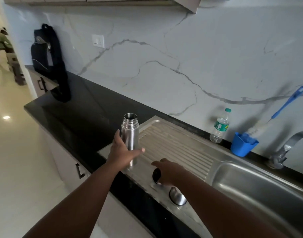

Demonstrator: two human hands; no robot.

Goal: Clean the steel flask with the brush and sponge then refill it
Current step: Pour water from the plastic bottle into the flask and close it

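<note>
The steel flask (130, 138) stands upright with its mouth uncovered at the left edge of the steel drainboard (178, 148). My left hand (123, 152) grips its lower body from the left. My right hand (168, 170) is low over the drainboard's front, fingers curled over the black stopper (156, 174). The flask's steel cap (178, 197) lies on the drainboard just in front of that hand. A blue-handled bottle brush (284, 107) leans in a blue cup (242, 145) by the wall, with something blue inside the cup.
A sink basin (260, 186) lies to the right with a tap (288, 148) behind it. A plastic water bottle (220, 126) stands by the wall. A dark backpack (47, 60) sits on the black counter (82, 114) at far left.
</note>
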